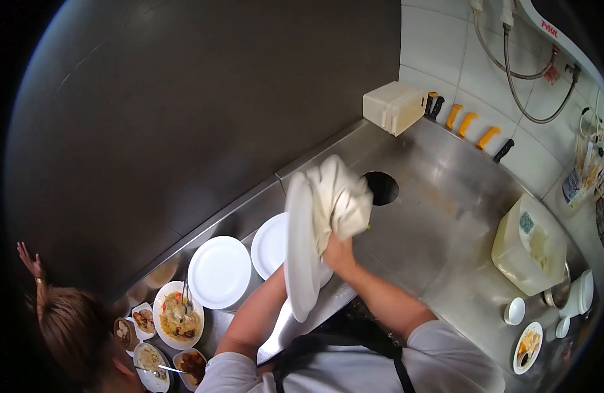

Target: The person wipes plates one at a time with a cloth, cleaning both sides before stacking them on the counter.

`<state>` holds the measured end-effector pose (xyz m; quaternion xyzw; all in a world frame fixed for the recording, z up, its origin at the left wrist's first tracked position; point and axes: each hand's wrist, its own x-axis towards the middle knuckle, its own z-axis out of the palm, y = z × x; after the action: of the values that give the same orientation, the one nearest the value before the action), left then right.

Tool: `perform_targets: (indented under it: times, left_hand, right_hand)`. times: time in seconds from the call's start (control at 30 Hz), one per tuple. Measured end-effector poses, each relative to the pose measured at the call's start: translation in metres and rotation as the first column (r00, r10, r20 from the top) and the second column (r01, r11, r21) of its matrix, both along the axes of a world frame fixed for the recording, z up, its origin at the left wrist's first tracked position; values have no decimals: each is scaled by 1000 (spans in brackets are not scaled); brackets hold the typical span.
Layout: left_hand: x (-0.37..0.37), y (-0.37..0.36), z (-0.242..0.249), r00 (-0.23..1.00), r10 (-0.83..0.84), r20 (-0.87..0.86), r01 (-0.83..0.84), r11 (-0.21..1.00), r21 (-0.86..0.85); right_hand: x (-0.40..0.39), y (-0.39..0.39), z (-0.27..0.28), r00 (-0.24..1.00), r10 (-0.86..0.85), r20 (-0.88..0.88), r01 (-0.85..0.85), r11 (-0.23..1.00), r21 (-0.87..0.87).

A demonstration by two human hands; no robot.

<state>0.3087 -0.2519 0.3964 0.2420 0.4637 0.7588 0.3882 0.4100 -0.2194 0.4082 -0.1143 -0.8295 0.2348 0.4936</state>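
Observation:
A white plate (300, 262) is held up almost on edge in front of me, blurred by motion. My left forearm reaches its lower side, and the plate hides most of that hand, which supports it. My right hand (339, 254) is closed around a cream cloth (341, 200), bunched against the plate's face and upper edge. Just left of the plate stands a stack of white plates (222, 272). Another white plate (266, 245) lies partly behind the held one.
Plates of food (177, 314) and a person (69, 334) with a raised hand are at lower left. The steel counter (433, 216) has a round hole (382, 188). Several knives (467, 124) stand along the tiled wall. A plastic tub (525, 249) and small bowl (514, 311) sit right.

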Motion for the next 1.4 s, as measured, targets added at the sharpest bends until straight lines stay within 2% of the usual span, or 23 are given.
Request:
perform_targets:
  times: [0.1, 0.17, 0.27, 0.4, 0.47, 0.5, 0.57, 0.63, 0.67, 0.7, 0.77, 0.8, 0.83, 0.9, 0.93, 0.97, 1.03, 1.07, 1.13, 1.2, 1.27, 1.3, 1.4]
  left_hand:
    - [-11, -14, 19, 999, -38, 11, 38, 999, 30]
    - [-17, -19, 32, 997, -72, 10, 72, 997, 37]
    - [-5, -18, 26, 995, -99, 1, 99, 995, 5]
    - [20, -3, 9, 998, -30, -51, 28, 999, -38]
    - [12, -10, 28, 994, 59, -97, -62, 998, -32]
    - [3, -16, 41, 980, 138, -145, -144, 989, -31]
    - [-20, -22, 58, 873, 367, -321, -401, 915, -46]
    - [-46, -20, 55, 687, 524, -504, -622, 782, -36]
    - [-58, -21, 46, 583, 564, -584, -701, 713, -10]
    - [-56, -25, 48, 555, 550, -625, -728, 685, -44]
    - [-40, -32, 56, 649, 524, -552, -620, 784, 16]
    - [-31, -40, 60, 693, 504, -515, -563, 825, 48]
    - [-26, -54, 69, 796, 336, -504, -378, 926, 20]
    - [-13, -72, 102, 993, 95, -64, -91, 993, 69]
    - [-11, -76, 110, 985, -57, 161, 35, 990, 140]
    - [-12, -70, 108, 994, -27, 102, 16, 994, 111]
    - [-19, -54, 85, 986, 167, 11, -167, 984, 56]
    - [-21, -48, 77, 966, 257, -40, -256, 966, 35]
    - [-13, -38, 77, 916, 400, 24, -400, 916, 20]
    - [-1, -24, 66, 822, 558, 112, -562, 827, 2]
    - [8, -15, 60, 794, 586, 160, -596, 803, 17]
    - [15, -13, 65, 785, 598, 163, -605, 796, -3]
    - [26, -14, 58, 841, 505, 197, -523, 850, 55]
  right_hand:
    - [15, -52, -37, 955, 162, -250, -187, 979, -79]
    - [29, -67, -26, 887, 281, -367, -309, 951, -19]
    - [33, -31, 19, 966, 214, -144, -189, 967, 172]
    - [12, 12, 3, 971, 107, 214, -90, 992, -89]
    - [16, -14, -29, 979, 160, 125, -132, 970, -206]
    - [22, -28, -32, 966, 236, -104, -257, 910, -325]
    - [35, -56, -38, 760, 306, -574, -572, 734, -366]
    - [46, -56, -27, 730, 263, -631, -661, 505, -555]
    - [49, -42, 2, 838, 155, -523, -516, 536, -668]
    - [51, -28, 30, 916, 56, -396, -363, 533, -764]
    - [40, 17, 43, 754, -73, -653, -632, 196, -750]
    - [40, 36, 57, 720, -118, -684, -657, 204, -726]
    - [49, 59, 61, 800, -122, -588, -578, 109, -809]
    - [57, 90, 67, 795, -66, -603, -593, 122, -796]
    - [59, 96, 68, 800, -21, -600, -593, 133, -794]
    - [57, 95, 65, 804, -17, -594, -588, 129, -799]
    - [47, 95, 55, 809, -8, -588, -583, 122, -803]
    - [40, 92, 49, 767, -71, -637, -635, 50, -771]
    - [22, 75, 40, 670, -216, -711, -737, -72, -672]
    - [6, 41, 27, 640, -312, -702, -754, -82, -651]
    - [-7, 7, -1, 738, -284, -613, -670, -197, -716]
    - [-8, -9, -3, 721, -247, -647, -692, -227, -685]
    - [-1, -3, -4, 712, -251, -656, -701, -196, -686]
